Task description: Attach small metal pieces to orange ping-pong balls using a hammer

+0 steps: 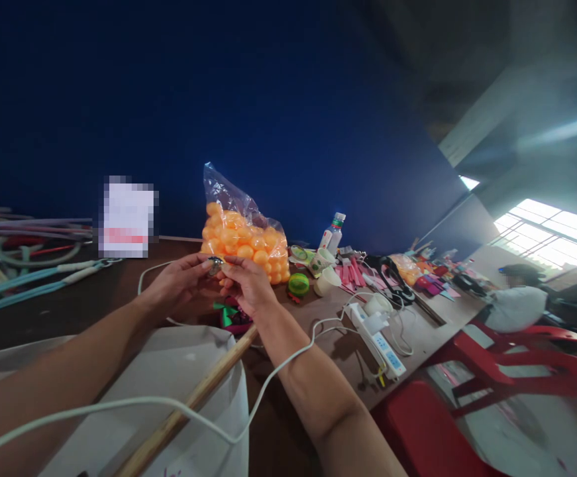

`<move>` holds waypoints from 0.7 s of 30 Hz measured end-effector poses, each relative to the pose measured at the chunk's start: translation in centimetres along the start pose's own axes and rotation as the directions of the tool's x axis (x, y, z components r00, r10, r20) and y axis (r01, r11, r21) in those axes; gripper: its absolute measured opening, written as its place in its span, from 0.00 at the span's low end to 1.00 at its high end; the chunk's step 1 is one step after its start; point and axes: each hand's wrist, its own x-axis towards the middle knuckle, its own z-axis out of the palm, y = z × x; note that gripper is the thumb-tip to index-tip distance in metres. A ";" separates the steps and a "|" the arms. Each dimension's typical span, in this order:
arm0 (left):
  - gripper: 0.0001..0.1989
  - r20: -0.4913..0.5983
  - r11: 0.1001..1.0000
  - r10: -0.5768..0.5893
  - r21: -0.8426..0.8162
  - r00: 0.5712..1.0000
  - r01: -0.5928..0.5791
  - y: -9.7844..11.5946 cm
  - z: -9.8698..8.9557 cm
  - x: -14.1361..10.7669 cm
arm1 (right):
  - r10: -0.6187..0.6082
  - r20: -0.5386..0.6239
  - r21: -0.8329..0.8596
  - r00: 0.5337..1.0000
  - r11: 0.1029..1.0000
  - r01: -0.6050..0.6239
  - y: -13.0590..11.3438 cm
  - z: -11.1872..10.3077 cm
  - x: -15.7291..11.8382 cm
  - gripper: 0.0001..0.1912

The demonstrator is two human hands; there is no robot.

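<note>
Near the middle of the view, my left hand (177, 283) and my right hand (252, 283) meet over the table. Between their fingertips is a small shiny silver metal piece (215, 265), pinched from both sides; its exact kind is too small to make out. Just behind my hands stands a clear plastic bag of orange balls (243, 238). Below my fingers lies a dark pink and green item (231, 317), partly hidden by my right hand. A wooden stick (193, 401) slants up from the bottom edge toward my right wrist.
A white cable (288, 361) loops across my right forearm. White sheeting or a sack (169, 358) lies below my arms. On the right are a power strip (380, 341), a green tape roll (298, 285), a bottle (334, 233) and red chairs (417, 424). Ropes (34, 288) lie left; a person (517, 305) sits far right.
</note>
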 end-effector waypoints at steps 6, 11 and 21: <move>0.08 0.010 1.000 -0.016 -0.002 1.000 0.016 -0.2 -0.1 0.2 | 0.003 -0.002 -0.017 1.000 1.000 -0.003 0.2 -0.2 0.2 0.15; 0.09 0.034 1.000 0.006 -0.011 0.999 -0.006 -0.1 0.0 0.2 | -0.022 0.009 -0.012 1.000 1.000 0.022 0.3 -0.1 0.1 0.16; 0.07 -0.080 0.997 0.062 -0.044 0.995 -0.066 0.4 -0.4 0.2 | -0.095 0.239 -0.508 0.966 0.836 0.208 -2.9 -0.3 -2.6 0.11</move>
